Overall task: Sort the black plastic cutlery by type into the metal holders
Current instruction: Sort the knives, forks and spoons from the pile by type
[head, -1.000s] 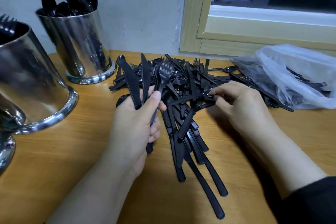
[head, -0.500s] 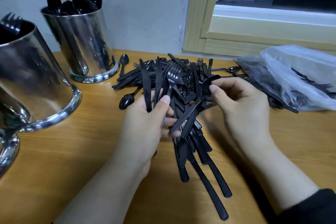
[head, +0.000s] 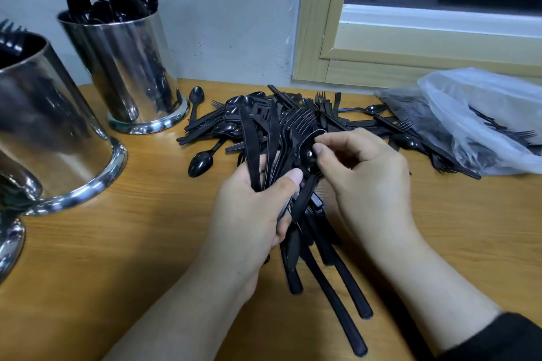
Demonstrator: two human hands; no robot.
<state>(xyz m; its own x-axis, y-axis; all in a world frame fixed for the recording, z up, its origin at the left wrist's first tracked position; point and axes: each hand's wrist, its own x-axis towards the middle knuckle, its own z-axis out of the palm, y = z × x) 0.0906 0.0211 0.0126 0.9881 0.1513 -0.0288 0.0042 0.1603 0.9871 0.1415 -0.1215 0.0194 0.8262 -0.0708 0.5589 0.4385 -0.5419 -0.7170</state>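
A heap of black plastic cutlery (head: 337, 119) lies mid-table, with knives (head: 337, 296) trailing toward me. My left hand (head: 252, 214) grips a fanned bunch of knives and forks (head: 275, 138) by their handles. My right hand (head: 366, 179) pinches a black spoon (head: 308, 149) by its bowl, right against that bunch. At the back left a metal holder (head: 129, 67) is filled with spoons. A larger holder (head: 50, 132) at the left edge shows fork tines at its rim. Part of a third holder (head: 8, 240) shows at the lower left.
A clear plastic bag (head: 481, 114) with more black forks lies at the right, under a wooden window frame (head: 381, 50). Two loose spoons (head: 202, 161) lie between the heap and the spoon holder. The wooden table (head: 117, 258) stretches bare in front left.
My right hand lifted a spoon out of the heap and brought it left to the bunch in my left hand. The left hand rose slightly with its bunch.
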